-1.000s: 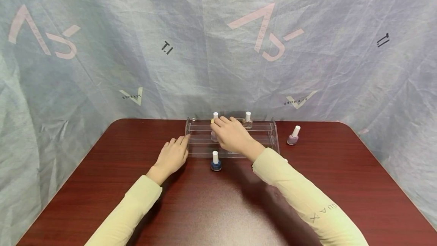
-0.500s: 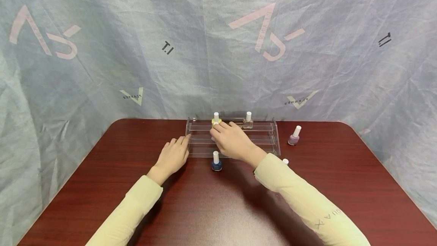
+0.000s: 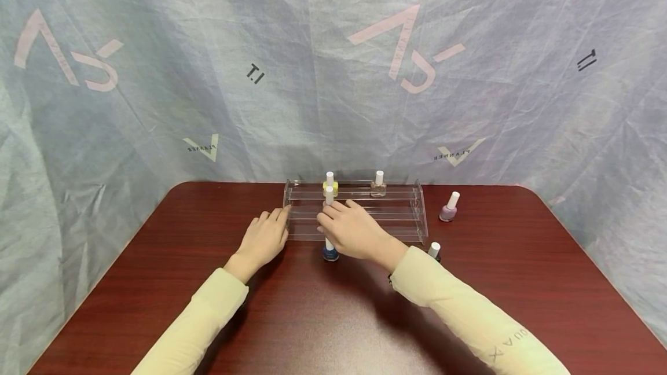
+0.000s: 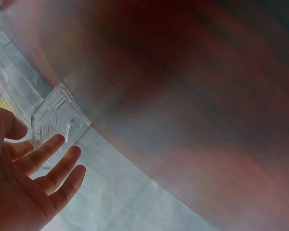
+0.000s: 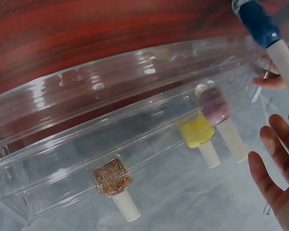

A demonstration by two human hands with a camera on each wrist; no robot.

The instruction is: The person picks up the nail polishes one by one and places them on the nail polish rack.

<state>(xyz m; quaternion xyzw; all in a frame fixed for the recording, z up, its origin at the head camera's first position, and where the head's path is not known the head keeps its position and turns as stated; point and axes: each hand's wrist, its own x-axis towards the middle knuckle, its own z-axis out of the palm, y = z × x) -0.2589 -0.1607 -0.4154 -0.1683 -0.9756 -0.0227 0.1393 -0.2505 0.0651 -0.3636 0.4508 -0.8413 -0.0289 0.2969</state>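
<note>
Just beside the open right grip (image 3: 350, 230), blue bottle (image 3: 329, 252).

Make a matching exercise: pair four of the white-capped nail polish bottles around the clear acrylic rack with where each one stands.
Things:
1. yellow nail polish bottle
2. glitter-gold nail polish bottle
3. dark blue nail polish bottle
4. mauve nail polish bottle

Places:
A. on the table, right of the rack
B. top tier of the clear acrylic rack, right of the yellow one
C. on the table in front of the rack
D. top tier, toward its left

Pairs: 1-D, 2-B, 3-C, 4-A
</note>
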